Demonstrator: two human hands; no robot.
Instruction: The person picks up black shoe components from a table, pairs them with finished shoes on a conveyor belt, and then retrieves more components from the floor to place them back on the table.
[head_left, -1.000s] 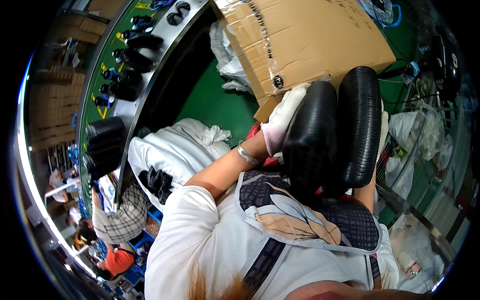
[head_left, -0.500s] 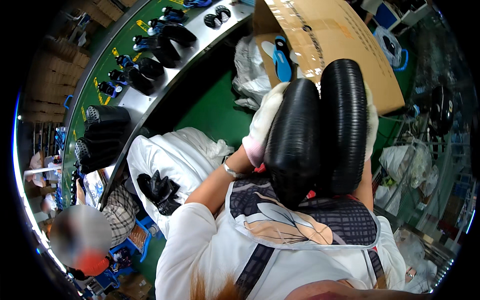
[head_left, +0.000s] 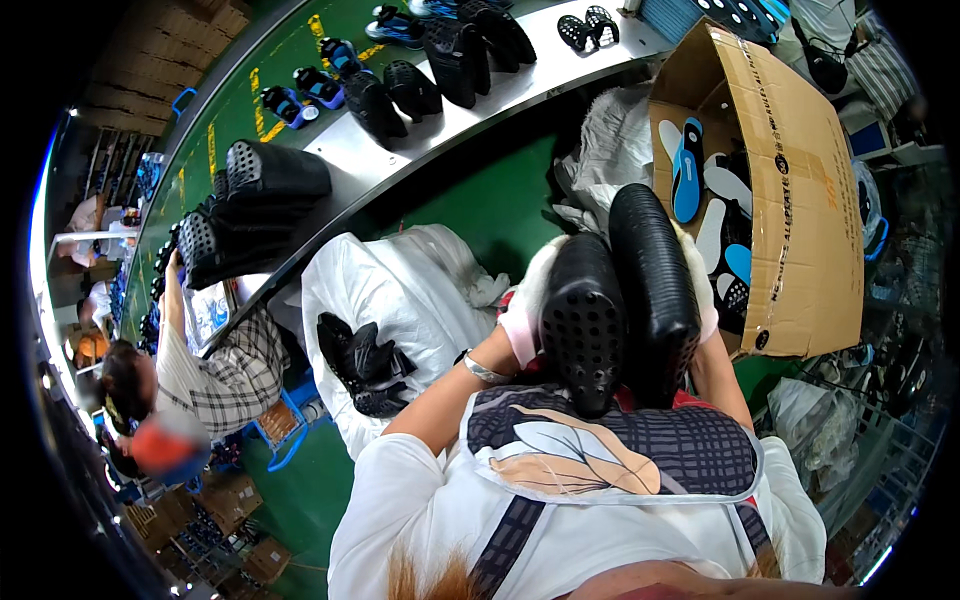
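Faced a crowded workshop with a green floor (head_left: 520, 170) and a long steel worktop (head_left: 390, 178) slanting up to the right. Held, close side by side in front of a patterned apron (head_left: 600, 445), a left black piece (head_left: 585, 320) and a right black piece (head_left: 652, 280), both glossy and rounded. Saw fine ribs along the right one and rows of round holes over the near face of the left one. Gripped each from its outer side, with the white-gloved left hand (head_left: 530, 297) and white-gloved right hand (head_left: 702, 285); could not make out the fingertips, nor any contact between the pieces. Found open floor beyond the pieces, below the worktop's front edge, and a bare steel strip along that edge. Met a white sack (head_left: 430, 270) beside the left forearm, topped with crumpled black things (head_left: 365, 360). Had an open carton (head_left: 815, 230) of blue and white insoles (head_left: 688, 175) near the right hand, crowding that side. Noted dark shoes (head_left: 340, 60) along the worktop and a person in plaid (head_left: 240, 370) at its lower left.
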